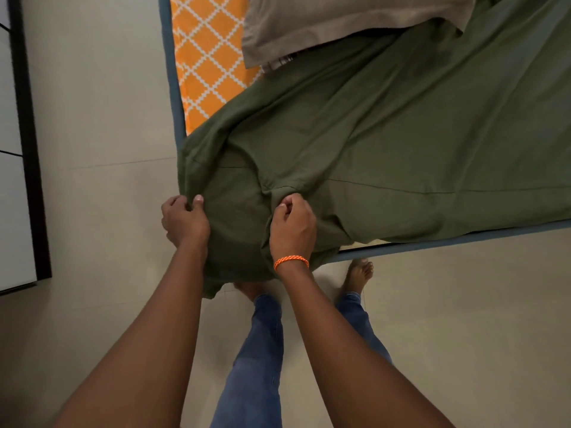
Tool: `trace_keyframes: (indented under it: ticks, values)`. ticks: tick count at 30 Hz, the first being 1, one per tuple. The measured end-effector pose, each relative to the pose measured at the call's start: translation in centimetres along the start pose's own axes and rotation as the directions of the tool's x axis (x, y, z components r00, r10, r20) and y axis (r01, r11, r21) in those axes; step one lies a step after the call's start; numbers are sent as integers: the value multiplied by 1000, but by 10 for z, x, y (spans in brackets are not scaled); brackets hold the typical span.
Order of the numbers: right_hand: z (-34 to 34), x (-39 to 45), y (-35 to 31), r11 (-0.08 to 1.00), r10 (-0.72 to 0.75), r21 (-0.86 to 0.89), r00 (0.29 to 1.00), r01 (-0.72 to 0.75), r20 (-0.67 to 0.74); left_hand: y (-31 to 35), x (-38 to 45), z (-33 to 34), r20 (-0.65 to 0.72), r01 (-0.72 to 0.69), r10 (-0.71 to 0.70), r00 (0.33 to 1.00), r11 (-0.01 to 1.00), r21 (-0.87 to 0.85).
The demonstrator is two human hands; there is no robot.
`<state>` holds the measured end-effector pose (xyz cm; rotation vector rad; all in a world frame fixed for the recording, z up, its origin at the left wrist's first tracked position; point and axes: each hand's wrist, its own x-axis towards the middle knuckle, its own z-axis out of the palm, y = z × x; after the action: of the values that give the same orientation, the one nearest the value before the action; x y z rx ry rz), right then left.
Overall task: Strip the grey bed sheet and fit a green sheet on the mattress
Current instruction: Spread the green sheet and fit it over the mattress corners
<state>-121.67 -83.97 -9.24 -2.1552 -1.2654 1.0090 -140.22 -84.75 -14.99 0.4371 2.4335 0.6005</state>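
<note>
- Pale tiled floor (102, 125), bed corner at feet
- green sheet (386, 134) lies diagonally over mattress (207, 63), bunched at near corner, orange pattern bare beyond it
- left hand (184, 219) and right hand (293, 225) both fisted on sheet hem at that corner; left nearer the corner edge
- grey pillow (340, 23) at far end

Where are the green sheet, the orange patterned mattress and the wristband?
green sheet (386, 143), head view, its spread middle
orange patterned mattress (207, 60), head view, its bare part
wristband (291, 261), head view, on the wrist
</note>
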Motion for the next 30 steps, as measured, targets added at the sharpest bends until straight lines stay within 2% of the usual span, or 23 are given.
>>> trace_keyframes:
  ticks: [2,4,6,9,12,15,17,20,23,26,28,30]
  values:
    - [3,-1,-8,998,-50,-33,996,47,-79,3,-2,-7,23,-85,90,996,983,-165]
    - [7,1,-16,990,-131,-63,978,123,-161,6,-4,-17,-6,-73,78,997,896,-438]
    - [11,5,-24,971,-234,-103,949,217,-210,8,-1,-32,-77,-66,24,997,792,-607]
    - [21,9,-43,904,-414,-162,903,395,-111,17,3,-53,-44,-43,17,999,726,-686]
    - [33,13,-71,785,-552,-231,818,575,161,32,11,-76,133,14,95,987,760,-650]
    - [45,25,-99,638,-549,-378,741,671,388,40,26,-105,453,-4,191,871,924,-382]
    - [54,36,-112,497,-492,-498,704,710,512,40,33,-114,537,-50,157,829,977,-207]
    - [69,44,-134,329,-343,-585,671,741,658,30,40,-118,412,-88,167,896,975,-204]
    - [77,42,-165,188,-294,-608,634,772,715,18,37,-120,254,-164,245,936,939,-301]
    - [82,37,-193,165,-316,-585,605,794,731,5,36,-127,127,-266,318,940,912,-313]
    - [93,34,-205,168,-375,-559,577,812,726,-1,39,-131,-7,-368,373,928,912,-181]
    - [111,26,-211,145,-503,-541,533,828,681,0,40,-131,-183,-388,385,905,921,21]
